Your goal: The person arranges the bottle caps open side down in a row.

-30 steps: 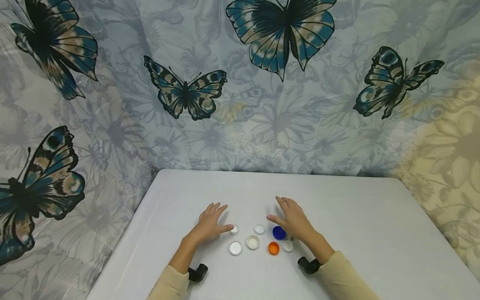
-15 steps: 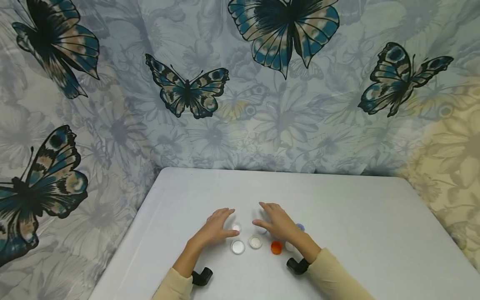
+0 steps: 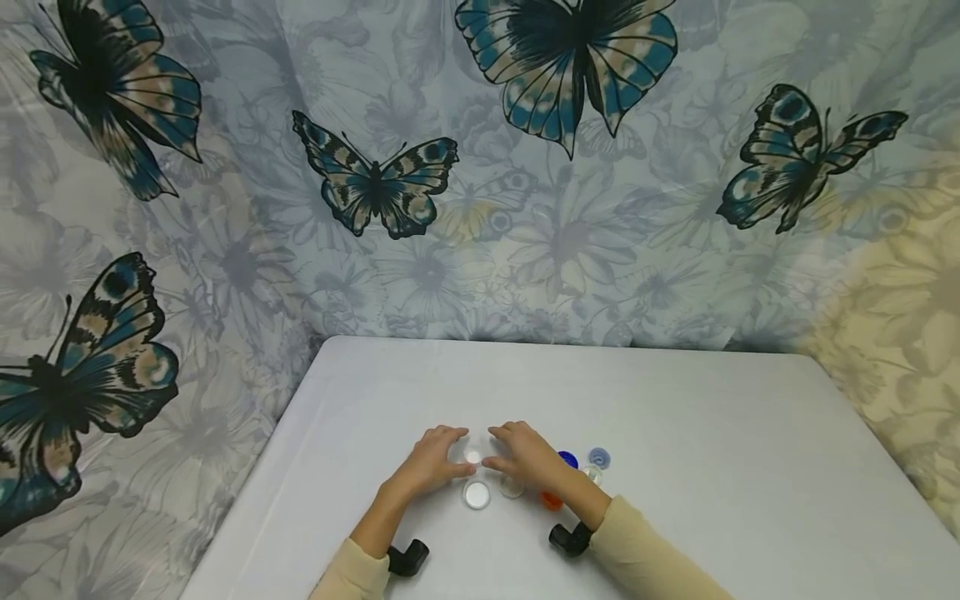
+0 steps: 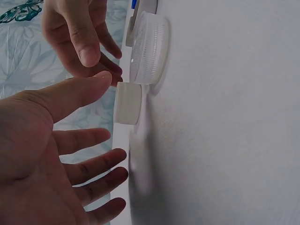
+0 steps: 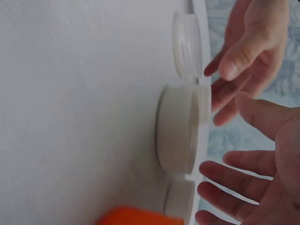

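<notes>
- 2 grips, left hand [image 3: 430, 461] and right hand [image 3: 527, 457], fingers spread, flank a small white cap [image 3: 473, 456].
- White desk [image 3: 712, 425] carries it, plus orange lid [image 3: 551, 502] and blue lid [image 3: 569, 459] beside the right forearm [image 3: 588, 498].
- Butterfly-patterned walls [image 3: 247, 275] rise behind and at left.

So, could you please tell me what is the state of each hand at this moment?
Left hand: open, holding nothing.
Right hand: open, holding nothing.
</notes>
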Demonstrator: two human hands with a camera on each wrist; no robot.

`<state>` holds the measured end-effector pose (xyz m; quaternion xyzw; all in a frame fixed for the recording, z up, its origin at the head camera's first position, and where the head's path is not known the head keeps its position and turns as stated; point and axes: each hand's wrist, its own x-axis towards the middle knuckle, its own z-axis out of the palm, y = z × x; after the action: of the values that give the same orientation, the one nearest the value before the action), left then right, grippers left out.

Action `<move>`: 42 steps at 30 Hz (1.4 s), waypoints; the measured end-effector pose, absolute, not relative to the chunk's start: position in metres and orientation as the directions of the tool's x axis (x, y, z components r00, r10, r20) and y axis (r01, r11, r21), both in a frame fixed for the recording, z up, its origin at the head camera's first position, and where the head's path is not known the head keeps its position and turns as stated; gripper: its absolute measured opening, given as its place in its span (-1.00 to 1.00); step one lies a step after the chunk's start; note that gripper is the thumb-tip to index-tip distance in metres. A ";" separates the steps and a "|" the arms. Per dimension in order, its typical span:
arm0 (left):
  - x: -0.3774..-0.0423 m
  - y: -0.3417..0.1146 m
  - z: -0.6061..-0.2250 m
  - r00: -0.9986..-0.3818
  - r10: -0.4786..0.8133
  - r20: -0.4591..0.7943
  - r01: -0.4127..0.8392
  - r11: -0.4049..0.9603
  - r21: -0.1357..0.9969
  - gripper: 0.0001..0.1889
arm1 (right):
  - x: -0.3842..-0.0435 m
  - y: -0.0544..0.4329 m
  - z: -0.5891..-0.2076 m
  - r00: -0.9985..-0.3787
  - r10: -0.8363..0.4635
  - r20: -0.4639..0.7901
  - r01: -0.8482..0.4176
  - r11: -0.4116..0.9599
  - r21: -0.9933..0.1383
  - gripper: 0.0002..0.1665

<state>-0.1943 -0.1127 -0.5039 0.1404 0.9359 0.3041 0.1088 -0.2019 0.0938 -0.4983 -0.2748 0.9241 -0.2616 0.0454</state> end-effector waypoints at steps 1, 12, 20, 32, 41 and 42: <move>-0.194 -0.112 -0.505 -0.937 0.330 -0.116 0.200 0.777 0.597 -0.34 | -0.201 0.093 -0.499 -0.844 -0.533 0.056 -0.485 0.716 -0.502 -0.35; -0.191 -0.107 -0.505 -0.935 0.352 -0.050 0.263 0.778 0.571 -0.51 | -0.197 0.082 -0.503 -0.802 -0.585 0.121 -0.579 0.709 -0.404 -0.58; -0.195 -0.102 -0.509 -0.953 0.303 -0.032 0.231 0.788 0.571 -0.67 | -0.199 0.077 -0.504 -0.811 -0.565 0.152 -0.570 0.708 -0.416 -0.73; -0.195 -0.102 -0.512 -0.956 0.288 -0.060 0.190 0.759 0.622 -0.67 | -0.198 0.077 -0.508 -0.827 -0.534 0.175 -0.552 0.713 -0.431 -0.72; -0.200 -0.098 -0.505 -0.950 0.311 0.021 0.250 0.723 0.644 -0.72 | -0.201 0.085 -0.500 -0.855 -0.484 0.186 -0.506 0.700 -0.504 -0.74; -0.201 -0.097 -0.504 -0.950 0.312 0.028 0.254 0.716 0.650 -0.72 | -0.202 0.087 -0.498 -0.860 -0.477 0.183 -0.497 0.696 -0.519 -0.74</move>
<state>-0.2006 -0.0973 -0.5038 0.1527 0.9254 0.3444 0.0419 -0.2019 0.0866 -0.4984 -0.2645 0.9207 -0.2866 -0.0169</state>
